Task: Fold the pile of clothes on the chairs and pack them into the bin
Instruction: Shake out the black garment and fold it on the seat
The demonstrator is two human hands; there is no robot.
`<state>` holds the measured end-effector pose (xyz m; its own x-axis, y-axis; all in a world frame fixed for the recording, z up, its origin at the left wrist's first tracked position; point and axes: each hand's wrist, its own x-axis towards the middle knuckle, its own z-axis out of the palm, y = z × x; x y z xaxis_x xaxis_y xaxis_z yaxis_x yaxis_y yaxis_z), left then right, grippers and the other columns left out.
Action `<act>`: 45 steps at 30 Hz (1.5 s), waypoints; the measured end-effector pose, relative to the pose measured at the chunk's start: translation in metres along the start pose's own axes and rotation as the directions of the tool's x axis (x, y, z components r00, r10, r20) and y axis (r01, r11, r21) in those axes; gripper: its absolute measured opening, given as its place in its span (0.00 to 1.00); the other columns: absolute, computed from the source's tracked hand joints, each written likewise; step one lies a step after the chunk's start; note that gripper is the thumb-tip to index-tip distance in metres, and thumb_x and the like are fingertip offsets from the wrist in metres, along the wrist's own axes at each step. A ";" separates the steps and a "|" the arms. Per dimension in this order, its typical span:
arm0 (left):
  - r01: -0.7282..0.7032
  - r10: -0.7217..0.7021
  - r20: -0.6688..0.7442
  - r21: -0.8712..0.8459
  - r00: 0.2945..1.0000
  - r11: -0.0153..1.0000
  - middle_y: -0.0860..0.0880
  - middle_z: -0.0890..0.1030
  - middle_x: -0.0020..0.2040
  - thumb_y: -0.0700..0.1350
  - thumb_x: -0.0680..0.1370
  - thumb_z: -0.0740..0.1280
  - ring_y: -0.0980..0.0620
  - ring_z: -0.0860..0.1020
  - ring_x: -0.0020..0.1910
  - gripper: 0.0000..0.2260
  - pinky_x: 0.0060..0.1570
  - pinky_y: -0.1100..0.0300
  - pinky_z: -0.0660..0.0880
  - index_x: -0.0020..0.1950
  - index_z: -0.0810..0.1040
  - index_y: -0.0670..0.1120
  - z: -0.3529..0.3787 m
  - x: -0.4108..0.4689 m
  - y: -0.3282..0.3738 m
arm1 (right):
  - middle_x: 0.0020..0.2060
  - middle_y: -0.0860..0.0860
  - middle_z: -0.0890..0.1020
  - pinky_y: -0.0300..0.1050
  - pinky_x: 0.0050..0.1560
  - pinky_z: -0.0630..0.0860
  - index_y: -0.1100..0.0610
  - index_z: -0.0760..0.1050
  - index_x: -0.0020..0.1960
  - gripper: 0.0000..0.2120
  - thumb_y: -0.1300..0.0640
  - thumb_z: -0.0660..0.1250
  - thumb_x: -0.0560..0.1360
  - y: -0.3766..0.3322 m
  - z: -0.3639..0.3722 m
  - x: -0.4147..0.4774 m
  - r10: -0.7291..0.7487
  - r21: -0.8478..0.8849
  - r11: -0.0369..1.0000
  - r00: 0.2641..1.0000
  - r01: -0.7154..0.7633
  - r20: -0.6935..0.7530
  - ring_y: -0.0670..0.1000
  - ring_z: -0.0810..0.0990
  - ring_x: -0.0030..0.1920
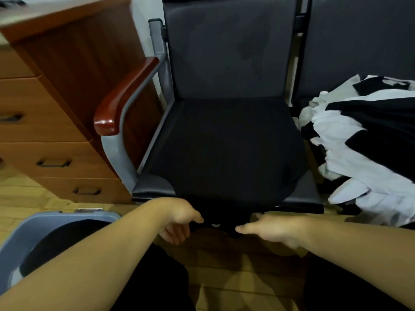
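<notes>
I count two chairs: the left chair with one black garment, the right chair with one clothes pile; one grey bin near left; one drawer cabinet; two hands, left hand and right hand.

Left hand and right hand hold a black garment spread over the chair seat.

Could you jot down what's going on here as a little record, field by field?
Spread out: black garment on the chair seat, front edge hanging over
Left hand: grips the garment's front edge
Right hand: at the same edge, grip unclear
Waiting: clothes pile, black and white, on the next chair
Bin: lower left, something dark inside
</notes>
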<state>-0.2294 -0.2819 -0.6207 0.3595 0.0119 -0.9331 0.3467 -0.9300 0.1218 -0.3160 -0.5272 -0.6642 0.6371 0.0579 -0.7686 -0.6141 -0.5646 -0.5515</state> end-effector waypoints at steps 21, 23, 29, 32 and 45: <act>-0.317 0.358 -0.014 -0.498 0.934 0.807 0.44 0.81 0.67 0.44 0.73 0.75 0.41 0.77 0.68 0.25 0.72 0.41 0.70 0.70 0.78 0.42 -0.022 -0.028 -0.011 | 0.62 0.56 0.84 0.62 0.63 0.76 0.56 0.75 0.70 0.18 0.57 0.61 0.82 -0.008 -0.020 -0.026 -0.183 0.423 0.905 0.938 0.043 0.294 0.64 0.81 0.64; -0.314 0.378 0.000 -0.556 0.926 0.769 0.43 0.84 0.62 0.46 0.71 0.73 0.40 0.79 0.65 0.24 0.68 0.41 0.73 0.67 0.80 0.42 -0.037 -0.045 -0.010 | 0.63 0.57 0.83 0.62 0.61 0.77 0.56 0.74 0.71 0.19 0.54 0.60 0.81 -0.021 -0.038 -0.038 -0.209 0.461 0.886 0.926 0.043 0.315 0.64 0.81 0.63; -0.323 0.458 -0.016 -0.731 0.889 0.601 0.40 0.83 0.64 0.48 0.74 0.70 0.40 0.79 0.65 0.23 0.70 0.44 0.72 0.67 0.81 0.40 -0.060 -0.053 0.007 | 0.67 0.59 0.80 0.63 0.75 0.67 0.59 0.80 0.68 0.20 0.50 0.61 0.82 -0.047 -0.089 -0.050 -0.297 0.698 0.711 0.936 0.086 0.187 0.62 0.78 0.69; -0.351 0.500 -0.061 -0.785 0.864 0.511 0.40 0.83 0.63 0.49 0.75 0.68 0.41 0.81 0.62 0.22 0.68 0.45 0.73 0.65 0.82 0.39 -0.078 -0.052 0.025 | 0.65 0.59 0.82 0.56 0.67 0.77 0.60 0.84 0.62 0.20 0.50 0.58 0.83 -0.060 -0.106 -0.049 -0.317 0.757 0.641 0.942 0.125 0.113 0.59 0.83 0.62; -0.279 0.503 -0.483 -0.860 0.717 -0.428 0.32 0.55 0.81 0.47 0.84 0.61 0.27 0.64 0.75 0.37 0.72 0.30 0.64 0.84 0.40 0.51 -0.135 -0.009 0.115 | 0.70 0.61 0.76 0.60 0.59 0.81 0.50 0.53 0.83 0.27 0.60 0.56 0.86 -0.098 -0.166 0.036 -0.290 0.928 -0.008 0.887 0.373 -0.359 0.65 0.82 0.62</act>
<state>-0.0763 -0.3394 -0.5524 0.8504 -0.2820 -0.4441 0.4962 0.7104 0.4990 -0.1551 -0.6059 -0.5842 0.9104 -0.0806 -0.4059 -0.1901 0.7898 -0.5832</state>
